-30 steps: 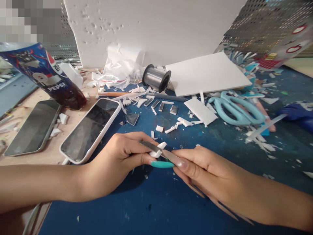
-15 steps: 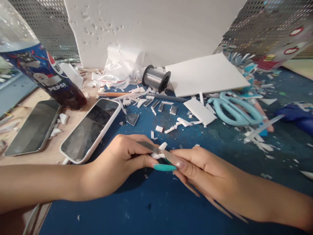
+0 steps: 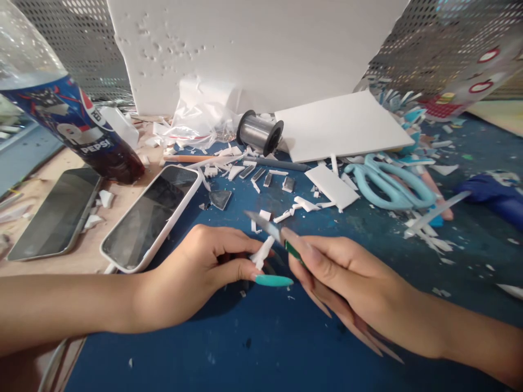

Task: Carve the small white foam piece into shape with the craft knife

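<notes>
A small white piece is pinched between the thumb and fingers of my left hand, just above the blue mat. My right hand is closed around the green handle of a knife. The bare blade points up and to the left, above and beside the white piece, and looks slightly blurred. My right fingers curl under the handle, hiding much of it. White scraps lie on the mat beyond both hands.
Two phones and a Pepsi bottle are at left. Behind the hands are a wire spool, a white sheet and a tall white board. Light-blue scissors lie at right.
The blade has moved off the white piece, up and forward, and more of the green handle shows. The white piece now stands more upright in my left hand.
</notes>
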Demonstrator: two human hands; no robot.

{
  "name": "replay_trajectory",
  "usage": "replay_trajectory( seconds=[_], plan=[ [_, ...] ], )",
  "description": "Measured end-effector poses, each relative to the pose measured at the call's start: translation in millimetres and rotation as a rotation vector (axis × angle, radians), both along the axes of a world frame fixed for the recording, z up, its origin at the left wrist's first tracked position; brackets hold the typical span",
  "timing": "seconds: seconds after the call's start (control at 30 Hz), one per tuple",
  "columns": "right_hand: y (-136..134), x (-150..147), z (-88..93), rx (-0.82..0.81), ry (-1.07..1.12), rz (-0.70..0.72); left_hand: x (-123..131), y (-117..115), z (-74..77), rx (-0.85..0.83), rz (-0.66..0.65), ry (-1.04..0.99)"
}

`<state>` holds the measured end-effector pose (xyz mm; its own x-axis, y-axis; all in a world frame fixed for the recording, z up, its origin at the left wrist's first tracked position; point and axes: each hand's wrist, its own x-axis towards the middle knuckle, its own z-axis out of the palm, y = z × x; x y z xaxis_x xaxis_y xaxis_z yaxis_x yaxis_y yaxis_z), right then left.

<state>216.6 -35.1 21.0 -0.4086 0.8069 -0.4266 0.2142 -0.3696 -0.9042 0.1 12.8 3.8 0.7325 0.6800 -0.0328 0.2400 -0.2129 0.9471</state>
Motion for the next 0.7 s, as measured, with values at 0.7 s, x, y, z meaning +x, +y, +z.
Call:
replay_trajectory(
  seconds=[0.7],
  plan=[
    [6.6,-8.7,0.5,0.022,0.013,-0.025,4.3,-3.3,-1.3,-0.108,0.052,0.010]
  ],
)
